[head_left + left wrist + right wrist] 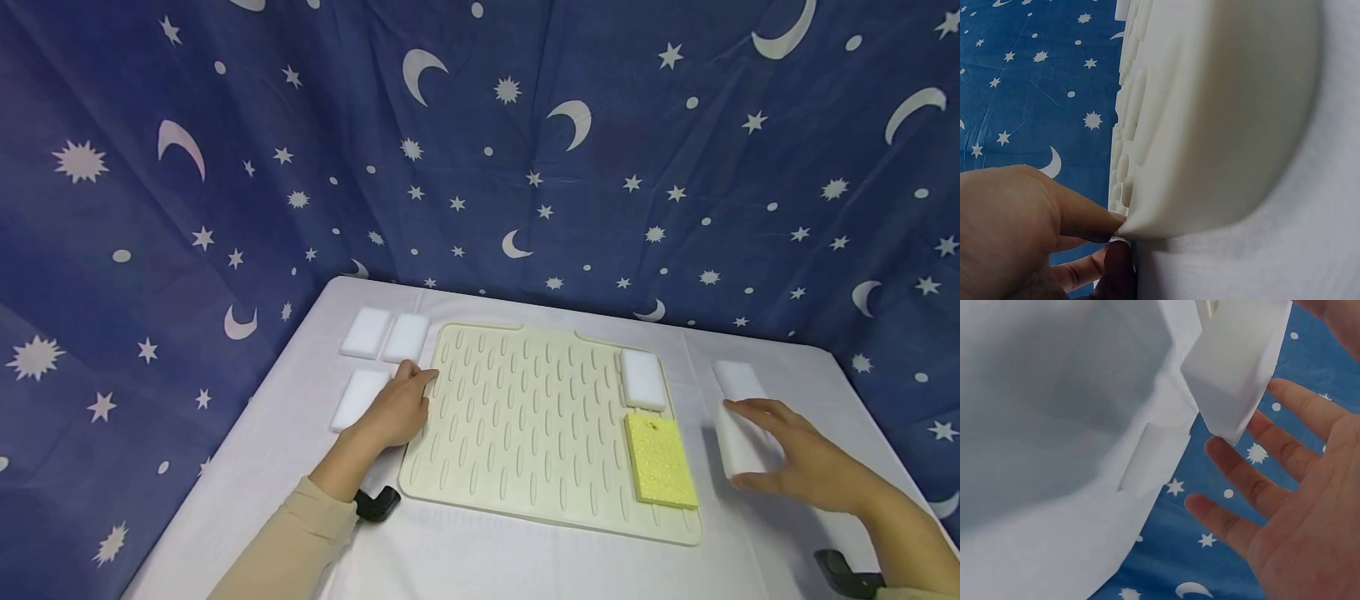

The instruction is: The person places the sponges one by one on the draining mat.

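Observation:
A cream ridged mat lies on the white cloth, and my left hand is at its left edge. In the left wrist view, that hand's thumb and finger pinch the rim of the mat. To the right of the mat, my right hand holds a white sponge block by its edges between thumb and fingertips, a shadow falling beside it. The right wrist view shows the sponge block raised, the lower fingers spread away from it. On the mat's right side lie a yellow sponge and another white block.
Behind the held block, one more white block lies on the table. Left of the mat sit three others: a back-left block, its neighbour and a nearer block. A blue star-and-moon curtain hangs along the table's back and sides.

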A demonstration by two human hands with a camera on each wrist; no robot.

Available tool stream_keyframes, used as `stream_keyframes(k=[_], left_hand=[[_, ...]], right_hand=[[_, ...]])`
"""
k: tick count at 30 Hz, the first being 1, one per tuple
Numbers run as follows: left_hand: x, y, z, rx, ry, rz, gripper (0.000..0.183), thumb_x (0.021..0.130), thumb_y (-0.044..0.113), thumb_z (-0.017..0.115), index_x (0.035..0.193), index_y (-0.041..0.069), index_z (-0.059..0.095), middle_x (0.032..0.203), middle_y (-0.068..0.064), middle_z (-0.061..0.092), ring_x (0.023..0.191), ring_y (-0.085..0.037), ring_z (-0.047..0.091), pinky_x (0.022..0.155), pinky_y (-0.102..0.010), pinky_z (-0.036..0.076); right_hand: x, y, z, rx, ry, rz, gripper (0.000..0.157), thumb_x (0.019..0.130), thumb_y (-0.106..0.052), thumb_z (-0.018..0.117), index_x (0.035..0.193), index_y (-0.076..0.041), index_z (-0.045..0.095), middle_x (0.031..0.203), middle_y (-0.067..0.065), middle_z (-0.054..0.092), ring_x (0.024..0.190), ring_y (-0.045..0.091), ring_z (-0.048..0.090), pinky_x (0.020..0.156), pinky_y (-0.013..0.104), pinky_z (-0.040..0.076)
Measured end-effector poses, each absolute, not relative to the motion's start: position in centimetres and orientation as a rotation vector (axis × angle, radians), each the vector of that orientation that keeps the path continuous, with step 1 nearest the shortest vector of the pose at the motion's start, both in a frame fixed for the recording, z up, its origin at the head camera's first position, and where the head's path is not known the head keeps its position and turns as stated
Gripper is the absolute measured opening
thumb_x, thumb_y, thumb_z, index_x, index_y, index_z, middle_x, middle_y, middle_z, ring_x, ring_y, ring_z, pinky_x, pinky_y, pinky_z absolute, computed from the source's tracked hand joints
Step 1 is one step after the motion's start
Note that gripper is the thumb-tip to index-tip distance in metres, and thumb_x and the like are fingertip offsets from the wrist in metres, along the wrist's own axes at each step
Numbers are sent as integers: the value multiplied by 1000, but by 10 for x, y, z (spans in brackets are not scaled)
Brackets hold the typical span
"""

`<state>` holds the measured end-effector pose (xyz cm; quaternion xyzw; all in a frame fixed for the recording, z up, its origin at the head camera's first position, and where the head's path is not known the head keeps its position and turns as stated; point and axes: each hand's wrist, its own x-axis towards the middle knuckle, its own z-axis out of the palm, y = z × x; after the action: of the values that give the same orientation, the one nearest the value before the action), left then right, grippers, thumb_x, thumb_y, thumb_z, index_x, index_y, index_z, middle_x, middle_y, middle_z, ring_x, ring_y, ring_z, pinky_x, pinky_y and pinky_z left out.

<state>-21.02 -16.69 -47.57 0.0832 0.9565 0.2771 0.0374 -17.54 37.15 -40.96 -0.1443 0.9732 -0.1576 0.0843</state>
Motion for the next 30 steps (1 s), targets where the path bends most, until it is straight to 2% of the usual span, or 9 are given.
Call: stream_keyframes(k=[8,19,24,30], left_hand=[[-210,-166,-476,255,2930,857,46,96,7,48,142,6,47,119,-11,44,82,-18,48,74,-31,44],[-210,-166,-476,259,2935,854,45,96,7,48,142,5,48,118,-11,44,83,-18,48,75,-32,44],[-210,-166,-475,261,2934,849,46,96,7,48,142,5,47,118,-11,44,83,-18,48,76,-32,44],[-211,-166,-476,252,2939,845,46,96,7,49,142,6,48,120,-10,44,85,-19,49,78,-33,45]], right_hand=[[-180,362,-402,-506,2926,-491,106,62,-58,84,149,-20,36,142,19,36,126,44,35,91,70,34],[-189,345,-396,-550,2963,-444,107,62,-65,80,149,-20,38,142,17,38,127,42,36,92,69,36],[-193,336,-390,-584,2959,-448,106,63,-62,81,148,-16,39,143,20,38,126,42,36,93,67,35],[-201,326,-386,-578,2953,-404,105,64,-62,80,149,-17,38,145,21,37,127,43,36,94,69,35]])
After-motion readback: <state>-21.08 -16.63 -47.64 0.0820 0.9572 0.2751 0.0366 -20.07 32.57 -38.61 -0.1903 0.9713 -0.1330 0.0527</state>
